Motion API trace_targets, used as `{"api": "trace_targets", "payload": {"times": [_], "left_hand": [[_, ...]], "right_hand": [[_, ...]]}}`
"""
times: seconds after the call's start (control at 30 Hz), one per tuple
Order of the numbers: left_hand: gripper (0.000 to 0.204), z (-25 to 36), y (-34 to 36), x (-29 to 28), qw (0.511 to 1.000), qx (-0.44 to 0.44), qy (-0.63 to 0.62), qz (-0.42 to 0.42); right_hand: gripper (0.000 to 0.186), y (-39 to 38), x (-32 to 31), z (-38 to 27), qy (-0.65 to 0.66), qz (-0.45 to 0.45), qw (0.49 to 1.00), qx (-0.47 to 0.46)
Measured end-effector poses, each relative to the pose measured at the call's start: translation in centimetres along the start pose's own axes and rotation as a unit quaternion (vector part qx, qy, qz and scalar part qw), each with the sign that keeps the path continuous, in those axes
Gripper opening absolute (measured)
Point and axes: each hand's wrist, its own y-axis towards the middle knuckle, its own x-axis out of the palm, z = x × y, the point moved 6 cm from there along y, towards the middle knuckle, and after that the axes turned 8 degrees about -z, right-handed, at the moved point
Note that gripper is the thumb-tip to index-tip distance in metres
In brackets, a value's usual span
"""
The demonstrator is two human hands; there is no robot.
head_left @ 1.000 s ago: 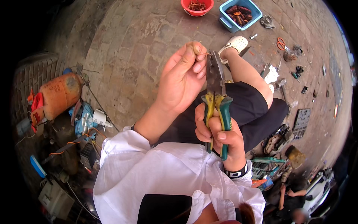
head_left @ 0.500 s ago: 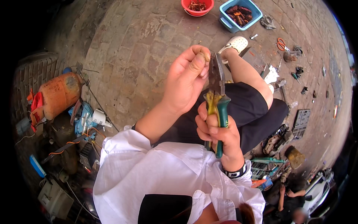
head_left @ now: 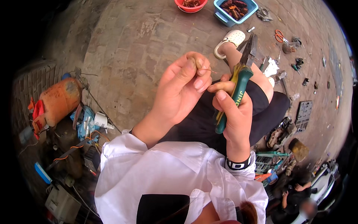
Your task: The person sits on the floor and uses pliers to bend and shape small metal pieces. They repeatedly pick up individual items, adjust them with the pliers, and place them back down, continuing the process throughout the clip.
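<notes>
Between the thumb and forefinger of my left hand point(head_left: 182, 80) is a thin copper-coloured wire point(head_left: 207, 70), its free end sticking out to the right. My right hand point(head_left: 236, 112) is closed round the green and yellow handles of a pair of pliers point(head_left: 244, 76). The pliers tilt up and to the right, their dark jaws apart from the wire, in front of my outstretched leg. My right forefinger points toward the left fingertips.
A red bowl point(head_left: 194, 9) and a blue basin point(head_left: 222, 16), both holding reddish-brown scraps, stand ahead. Orange-handled scissors point(head_left: 279, 36) and loose parts lie on the brick ground to the right. An orange gas cylinder point(head_left: 61, 98) lies left. Another person's hand point(head_left: 299, 187) shows lower right.
The pliers have moved away from my left fingertips, up and to the right, and tilted over. The wire end now shows. My left hand has shifted slightly left.
</notes>
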Motion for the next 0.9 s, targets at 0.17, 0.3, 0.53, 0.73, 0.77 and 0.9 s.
{"api": "trace_targets", "payload": {"times": [0.17,0.3,0.53,0.73,0.77,0.9], "left_hand": [[0.017,-0.2,-0.3,-0.1,1.0,-0.018,0.006,-0.021],[0.018,-0.1,-0.4,-0.2,0.999,-0.016,0.042,-0.022],[0.009,1.4,-0.9,0.8,0.953,0.075,0.293,0.004],[0.011,2.0,-1.5,0.6,0.894,0.163,0.418,-0.002],[0.01,1.9,-1.6,0.7,0.896,0.175,0.409,0.005],[0.013,-0.1,-0.6,0.4,0.989,0.016,0.142,0.033]], "right_hand": [[0.015,0.4,-0.1,-1.1,-0.088,0.053,0.995,-0.016],[0.012,0.6,-0.1,-1.4,-0.098,0.057,0.993,-0.034],[0.008,0.4,-0.5,-2.8,-0.139,0.087,0.981,-0.102],[0.009,0.1,-0.1,-3.2,-0.167,0.046,0.979,-0.112],[0.009,0.0,0.1,-3.0,-0.162,0.039,0.979,-0.116],[0.008,-0.2,0.7,-3.3,-0.27,0.045,0.94,-0.202]]}}
